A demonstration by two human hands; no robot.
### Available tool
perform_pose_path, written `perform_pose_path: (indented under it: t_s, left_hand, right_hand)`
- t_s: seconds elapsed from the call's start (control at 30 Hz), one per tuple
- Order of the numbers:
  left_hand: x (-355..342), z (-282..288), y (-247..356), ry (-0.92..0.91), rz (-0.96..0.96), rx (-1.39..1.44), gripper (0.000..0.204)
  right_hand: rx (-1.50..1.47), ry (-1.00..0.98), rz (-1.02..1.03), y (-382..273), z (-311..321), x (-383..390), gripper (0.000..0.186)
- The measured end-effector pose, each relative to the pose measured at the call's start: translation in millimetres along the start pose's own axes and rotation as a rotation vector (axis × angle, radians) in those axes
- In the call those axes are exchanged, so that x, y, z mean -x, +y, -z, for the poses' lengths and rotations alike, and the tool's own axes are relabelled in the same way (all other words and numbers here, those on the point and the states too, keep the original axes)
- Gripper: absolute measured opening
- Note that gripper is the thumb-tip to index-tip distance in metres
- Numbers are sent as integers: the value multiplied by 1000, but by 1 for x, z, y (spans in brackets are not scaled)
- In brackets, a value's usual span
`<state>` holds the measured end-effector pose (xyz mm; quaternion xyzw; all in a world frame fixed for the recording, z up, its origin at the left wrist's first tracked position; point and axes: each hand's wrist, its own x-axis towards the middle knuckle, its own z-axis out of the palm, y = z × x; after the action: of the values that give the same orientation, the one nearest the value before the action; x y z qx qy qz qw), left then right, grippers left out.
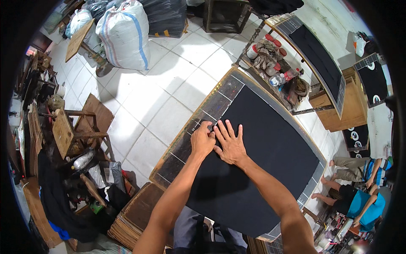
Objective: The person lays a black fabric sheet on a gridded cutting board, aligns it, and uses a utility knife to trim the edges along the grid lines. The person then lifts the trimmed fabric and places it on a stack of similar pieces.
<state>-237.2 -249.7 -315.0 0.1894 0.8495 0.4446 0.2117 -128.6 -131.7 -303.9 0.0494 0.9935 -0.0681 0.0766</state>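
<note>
Stack (137,207) at left, just beside the board (182,146); the board's dark border, ticked in white, shows bare along its left side. Your left hand (203,139) is at the cloth's left edge, fingers curled; can't tell if it's pinching the cloth or only pressing. Your right hand (230,146) is just beside it — open, fingers spread, laid on the cloth, gripping nothing. Cloth (270,139) covers most of the board; black, looks mostly flat.

Status, my read: laying down looks done; left edge runs close to the white ticks, so lining up and smoothing there is the step in hand; what's left is probably the near end — partly hidden by your arms, can't confirm it's square — and a check of the right side.

Further right, a second board (292,26) also bears black cloth; at far right, black pieces (372,82) carry white rings; yours shows none.
</note>
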Motion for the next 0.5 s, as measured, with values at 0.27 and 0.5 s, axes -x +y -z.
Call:
perform_pose_path:
  t_s: [0.27,0.5]
  left_hand:
    - [28,12,9,36,0,-104,39]
    - [30,10,-5,87,50,29,36]
  right_hand:
    - [-4,-38,-11,-1,3,-2,73]
    - [9,-46,11,-1,2,0,71]
